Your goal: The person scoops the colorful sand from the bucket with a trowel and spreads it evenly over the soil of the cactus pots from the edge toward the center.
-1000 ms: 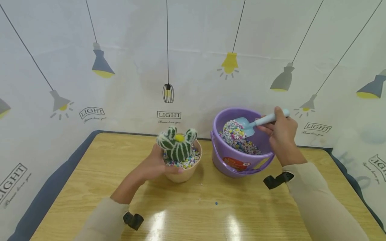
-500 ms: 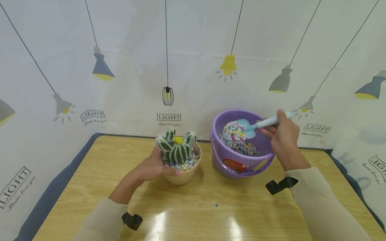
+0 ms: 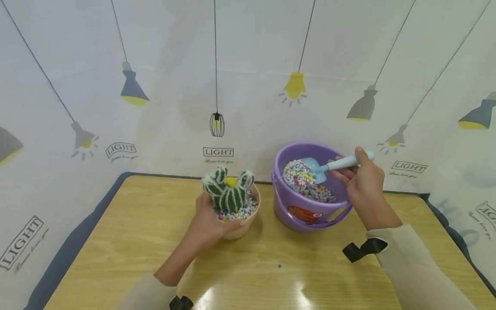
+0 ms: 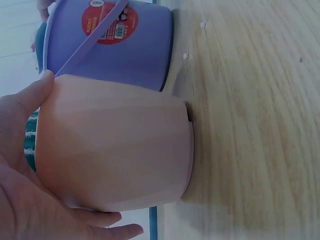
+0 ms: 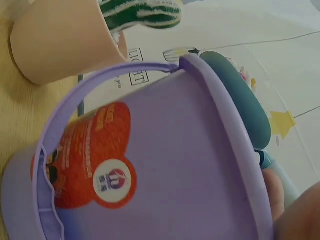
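Note:
My left hand [image 3: 207, 221] grips a pale peach plant pot [image 4: 115, 145] at its rim, thumb across the front and fingers round the far side. In the pot stands a green knitted cactus [image 3: 230, 199] with white stripes and a yellow top, set among multicoloured pebbles [image 3: 244, 212]. With my right hand [image 3: 367, 181] I hold the white handle of a light blue scoop [image 3: 318, 170], heaped with similar pebbles [image 3: 298, 173]. The scoop is over the mouth of a purple bucket [image 3: 284, 199]. In the right wrist view, the bucket's wall hides most of my hand.
More pebbles [image 3: 323, 194] lie inside the bucket, whose handle [image 3: 298, 224] hangs down its front. A blue pebble [image 3: 279, 266] and a few white ones are loose on the wooden table [image 3: 128, 224]. A lamp-patterned cloth [image 3: 170, 107] rises behind the table.
My left hand has shifted to the right and nearer, its thumb reaching further across the pot's front. The loaded scoop has moved slightly left over the bucket.

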The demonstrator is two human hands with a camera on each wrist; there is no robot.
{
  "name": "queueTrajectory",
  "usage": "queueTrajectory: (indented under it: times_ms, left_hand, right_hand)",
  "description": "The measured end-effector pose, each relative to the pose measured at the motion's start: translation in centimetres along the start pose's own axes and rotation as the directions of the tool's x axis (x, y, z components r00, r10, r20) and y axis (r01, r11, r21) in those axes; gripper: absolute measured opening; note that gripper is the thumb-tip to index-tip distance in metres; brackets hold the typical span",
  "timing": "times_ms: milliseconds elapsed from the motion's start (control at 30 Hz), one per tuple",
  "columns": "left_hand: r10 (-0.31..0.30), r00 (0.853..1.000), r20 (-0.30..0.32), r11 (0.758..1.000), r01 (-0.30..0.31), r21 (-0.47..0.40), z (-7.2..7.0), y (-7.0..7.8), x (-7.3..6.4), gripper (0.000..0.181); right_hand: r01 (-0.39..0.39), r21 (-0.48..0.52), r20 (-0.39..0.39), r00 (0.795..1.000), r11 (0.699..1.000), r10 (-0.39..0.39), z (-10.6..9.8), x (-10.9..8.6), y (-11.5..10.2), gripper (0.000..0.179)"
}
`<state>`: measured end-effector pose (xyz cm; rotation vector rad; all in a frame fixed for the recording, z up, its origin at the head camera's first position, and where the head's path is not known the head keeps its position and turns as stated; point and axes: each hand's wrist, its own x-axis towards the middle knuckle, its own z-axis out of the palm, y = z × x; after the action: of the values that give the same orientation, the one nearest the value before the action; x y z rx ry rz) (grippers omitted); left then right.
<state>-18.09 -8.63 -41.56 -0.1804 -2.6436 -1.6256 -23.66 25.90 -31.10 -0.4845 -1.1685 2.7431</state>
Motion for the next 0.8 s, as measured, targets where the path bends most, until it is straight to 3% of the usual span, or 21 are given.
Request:
queueTrajectory:
  times_ms: [67, 167, 400, 500, 800]
  left_hand:
    - [-0.033, 0.999, 0.000, 0.999, 0.033, 0.006, 0.1, 0.2, -0.1, 0.109]
    - [-0.007, 1.000, -0.003, 1.000, 0.007, 0.000, 0.0, 0.3, 0.1, 0.107]
    - [0.134, 0.991, 0.021, 0.990, -0.133, -0.053, -0.6, 0.0, 1.1, 0.094]
    - [0.165, 0.985, 0.052, 0.983, -0.160, -0.090, -0.8, -0.3, 1.4, 0.090]
    - [0.167, 0.973, 0.158, 0.975, -0.140, -0.170, -1.5, -0.2, 1.8, 0.087]
  right_hand:
    - [-0.013, -0.002, 0.023, 1.000, 1.000, 0.013, 0.0, -0.3, 0.1, 0.051]
    - [-0.029, -0.001, 0.051, 0.998, 1.000, 0.029, 0.0, -0.7, 0.3, 0.053]
    - [-0.063, 0.026, 0.091, 0.994, 0.998, 0.061, 0.2, -1.3, 0.7, 0.051]
    - [-0.086, 0.047, 0.104, 0.991, 0.995, 0.081, 0.2, -1.7, 0.7, 0.058]
    - [-0.136, 0.111, 0.129, 0.984, 0.984, 0.122, -0.5, -3.2, 0.5, 0.062]
